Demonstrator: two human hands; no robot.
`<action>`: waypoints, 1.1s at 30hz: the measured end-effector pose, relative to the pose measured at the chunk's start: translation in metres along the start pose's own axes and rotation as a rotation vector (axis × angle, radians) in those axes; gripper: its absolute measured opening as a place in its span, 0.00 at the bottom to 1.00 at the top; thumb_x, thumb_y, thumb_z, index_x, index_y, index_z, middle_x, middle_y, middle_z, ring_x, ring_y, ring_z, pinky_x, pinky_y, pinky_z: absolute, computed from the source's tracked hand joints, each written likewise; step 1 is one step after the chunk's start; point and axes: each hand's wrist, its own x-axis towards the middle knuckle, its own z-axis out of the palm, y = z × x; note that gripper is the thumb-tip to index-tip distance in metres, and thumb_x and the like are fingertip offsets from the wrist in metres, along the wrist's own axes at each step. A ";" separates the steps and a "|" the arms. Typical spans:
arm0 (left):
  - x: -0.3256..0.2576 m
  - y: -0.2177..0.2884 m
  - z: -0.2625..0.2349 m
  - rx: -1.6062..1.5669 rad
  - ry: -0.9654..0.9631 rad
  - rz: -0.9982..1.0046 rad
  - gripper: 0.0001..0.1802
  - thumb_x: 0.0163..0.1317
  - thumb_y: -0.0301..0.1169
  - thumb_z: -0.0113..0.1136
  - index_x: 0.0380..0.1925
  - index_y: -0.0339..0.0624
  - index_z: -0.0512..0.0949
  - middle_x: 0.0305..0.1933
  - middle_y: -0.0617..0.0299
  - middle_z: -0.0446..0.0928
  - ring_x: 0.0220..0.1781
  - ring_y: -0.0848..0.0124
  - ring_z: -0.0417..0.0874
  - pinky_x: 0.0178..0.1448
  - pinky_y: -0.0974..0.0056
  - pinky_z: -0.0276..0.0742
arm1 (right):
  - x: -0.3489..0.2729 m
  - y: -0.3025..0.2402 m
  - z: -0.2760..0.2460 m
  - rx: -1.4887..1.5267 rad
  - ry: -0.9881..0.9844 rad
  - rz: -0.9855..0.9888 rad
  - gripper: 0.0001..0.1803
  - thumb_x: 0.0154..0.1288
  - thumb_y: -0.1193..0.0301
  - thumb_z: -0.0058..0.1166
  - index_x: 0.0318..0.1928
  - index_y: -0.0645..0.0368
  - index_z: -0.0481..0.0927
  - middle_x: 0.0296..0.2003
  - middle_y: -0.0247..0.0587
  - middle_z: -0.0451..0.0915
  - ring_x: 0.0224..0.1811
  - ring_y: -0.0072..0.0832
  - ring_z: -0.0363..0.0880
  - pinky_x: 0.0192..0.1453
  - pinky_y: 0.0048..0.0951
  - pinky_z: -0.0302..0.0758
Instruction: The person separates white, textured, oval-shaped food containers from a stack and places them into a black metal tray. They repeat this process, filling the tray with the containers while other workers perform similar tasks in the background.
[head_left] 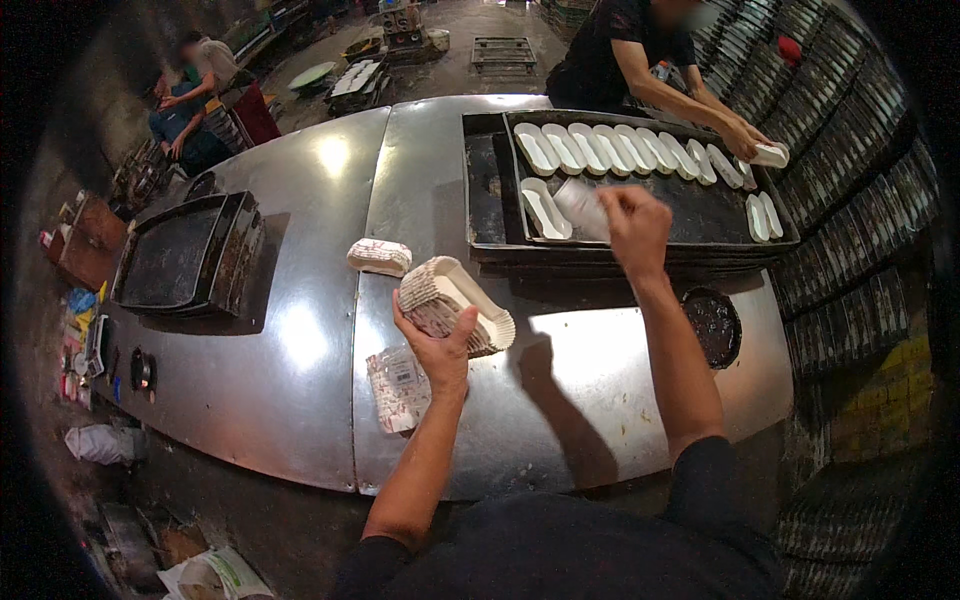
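L hand [436,350] is wrapped round a nested stack of paper liners [445,290], thumb on the near side, fingers mostly hidden behind: firm hold, opened only as wide as the stack. Liners = off-white paper, long oval boat shape, finely pleated walls, smooth flat base; stack is tilted above the table.

R hand [640,225] is over the tray [690,215], fingertips nearly closed, pinching a single white liner [582,207]; motion blur smears its outline, so exact finger contact is unclear.

Tray = dark, scuffed metal, rectangular w/ low straight rim, on top of a pile of similar ones. Row of liners [636,150] stands side by side along its far edge; one more liner [546,208] near the L end, a pair [763,217] near the R end. Co-worker's hand [742,138] holds another liner [771,154] at the far R corner.

Table [300,400] = shiny sheet metal, w/ seam. On it: short liner bundle [380,256], clear-wrapped pack [398,388] by L forearm, round dark pan [711,327] to the R, black rectangular trays [172,252] far L.
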 end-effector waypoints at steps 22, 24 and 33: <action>0.007 0.023 0.014 0.026 -0.076 0.206 0.69 0.41 0.37 0.86 0.76 0.42 0.44 0.71 0.44 0.58 0.72 0.55 0.63 0.77 0.56 0.57 | -0.099 -0.067 0.000 0.218 -0.509 -0.104 0.15 0.50 0.63 0.75 0.22 0.59 0.83 0.20 0.43 0.80 0.25 0.38 0.79 0.32 0.38 0.73; 0.015 0.015 0.007 0.018 -0.005 0.157 0.68 0.42 0.38 0.85 0.76 0.41 0.45 0.71 0.44 0.58 0.72 0.55 0.63 0.77 0.56 0.57 | -0.060 -0.044 -0.012 0.122 -0.403 0.108 0.14 0.57 0.63 0.70 0.22 0.58 0.84 0.20 0.43 0.81 0.26 0.39 0.80 0.32 0.40 0.74; 0.001 0.017 0.010 0.029 -0.079 0.118 0.68 0.43 0.38 0.85 0.76 0.43 0.44 0.74 0.44 0.53 0.75 0.54 0.58 0.79 0.55 0.54 | -0.010 0.065 0.009 -0.427 0.008 -0.238 0.17 0.67 0.58 0.59 0.27 0.57 0.86 0.29 0.44 0.84 0.35 0.44 0.82 0.52 0.55 0.69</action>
